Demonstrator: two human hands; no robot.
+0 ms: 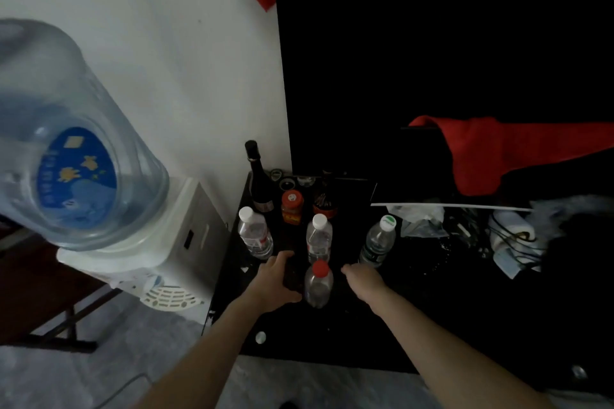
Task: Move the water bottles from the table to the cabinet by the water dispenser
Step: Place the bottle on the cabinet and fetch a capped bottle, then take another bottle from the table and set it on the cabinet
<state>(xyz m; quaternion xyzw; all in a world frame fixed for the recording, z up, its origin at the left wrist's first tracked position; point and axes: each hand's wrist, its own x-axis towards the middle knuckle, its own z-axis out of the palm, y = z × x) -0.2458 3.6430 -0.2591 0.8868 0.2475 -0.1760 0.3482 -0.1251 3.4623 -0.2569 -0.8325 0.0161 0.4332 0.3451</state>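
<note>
Several clear water bottles stand on the black cabinet top (pixel 332 335). A red-capped bottle (pixel 318 287) stands nearest me, between my hands. Behind it is a white-capped bottle (pixel 319 237), another white-capped one (pixel 255 233) stands at the left, and a green-and-white-capped one (pixel 378 242) at the right. My left hand (pixel 275 280) hovers just left of the red-capped bottle with fingers spread; its thumb is close to the bottle's base and a dark gap shows between palm and bottle. To that bottle's right, my right hand (pixel 362 277) is relaxed and holds nothing.
The water dispenser (pixel 159 252) with its big blue jug (pixel 66 149) stands left of the cabinet. A dark wine bottle (pixel 257 183), a red-lidded jar (pixel 292 206) and small items sit at the back. Plastic bags, cables and a red cloth (pixel 491 153) crowd the right side.
</note>
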